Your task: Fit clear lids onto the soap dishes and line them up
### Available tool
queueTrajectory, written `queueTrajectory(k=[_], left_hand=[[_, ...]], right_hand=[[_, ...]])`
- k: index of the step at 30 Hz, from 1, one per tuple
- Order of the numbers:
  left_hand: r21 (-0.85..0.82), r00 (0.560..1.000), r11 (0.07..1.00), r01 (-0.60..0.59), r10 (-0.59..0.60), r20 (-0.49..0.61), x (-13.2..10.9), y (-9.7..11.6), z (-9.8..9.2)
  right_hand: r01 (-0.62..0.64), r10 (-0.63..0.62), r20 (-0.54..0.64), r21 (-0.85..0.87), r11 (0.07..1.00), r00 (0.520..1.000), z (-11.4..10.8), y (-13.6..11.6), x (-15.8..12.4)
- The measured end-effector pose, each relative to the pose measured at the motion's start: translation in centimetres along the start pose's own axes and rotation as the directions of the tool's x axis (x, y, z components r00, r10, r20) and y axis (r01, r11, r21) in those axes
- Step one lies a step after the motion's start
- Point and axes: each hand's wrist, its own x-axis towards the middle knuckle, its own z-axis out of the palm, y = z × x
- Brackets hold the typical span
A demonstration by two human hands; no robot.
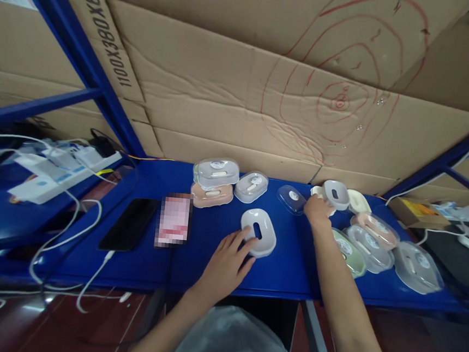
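A pale grey soap dish (269, 240) with a dark slot-shaped opening lies on the blue table. My left hand (229, 260) rests at its left edge, fingers spread, tips touching the rim. Farther right, my right hand (318, 208) reaches down with curled fingers over a cream-coloured piece, mostly hidden beneath it. Just left of that hand is a clear lid (290, 198) with a round label. Behind the hand, to its right, sits another grey soap dish (342, 195), with a cream dish (358, 201) beside it.
Lidded soap dishes are stacked at the back left (214, 196), with a grey one (251, 187) alongside. Several more, including a green one (352, 257), crowd the right. A black phone (128, 224) and a blurred-out screen (173, 220) lie left. Cardboard (209, 86) walls the back.
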Motion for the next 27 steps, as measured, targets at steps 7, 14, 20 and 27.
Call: queueTrajectory(k=[7,14,20,27], left_hand=[[0.121,0.989,0.988,0.097,-0.082,-0.125,-0.1,0.0,0.1],[0.176,0.983,0.977,0.119,-0.091,-0.159,-1.8,0.6,-0.8],[0.212,0.945,0.977,0.038,0.034,-0.326,-4.0,0.7,-2.8],[0.239,0.960,0.971,0.004,0.063,-0.272,0.6,1.8,-1.6]], right_hand=[[0.106,-0.100,-0.090,0.075,0.992,0.991,-2.8,0.8,-1.5],[0.551,-0.503,-0.269,0.146,0.822,0.821,-1.7,3.6,-10.8],[0.897,-0.821,-0.368,0.246,0.366,0.436,3.2,4.6,-17.6],[0.886,-0.739,-0.505,0.371,0.279,0.445,2.6,5.2,-17.3]])
